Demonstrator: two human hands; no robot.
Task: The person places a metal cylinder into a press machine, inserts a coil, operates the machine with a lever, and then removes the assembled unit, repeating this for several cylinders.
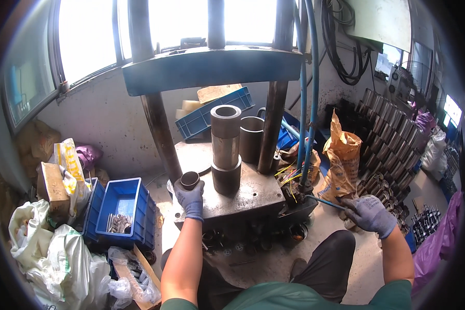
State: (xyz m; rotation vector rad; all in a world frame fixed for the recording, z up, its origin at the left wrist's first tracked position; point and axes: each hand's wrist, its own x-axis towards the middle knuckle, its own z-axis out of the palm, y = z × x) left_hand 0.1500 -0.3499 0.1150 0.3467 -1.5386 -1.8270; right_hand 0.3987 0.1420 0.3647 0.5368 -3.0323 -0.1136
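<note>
L hand [190,200] is wrapped round a short, dark, hollow metal sleeve [189,179], held at the left front edge of the thick grey steel table [258,192], can't tell if it's resting there. R hand [371,214] is curled on the end of a thin blue rod [324,201]. Sleeve's prob rigid, kinda heavy n maybe slick w/ oil, so imo grip the outer wall

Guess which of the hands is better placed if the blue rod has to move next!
Probably the right hand: it holds the end of the blue rod. The left hand looks busy with a ring, well over to the left of the rod.
</note>
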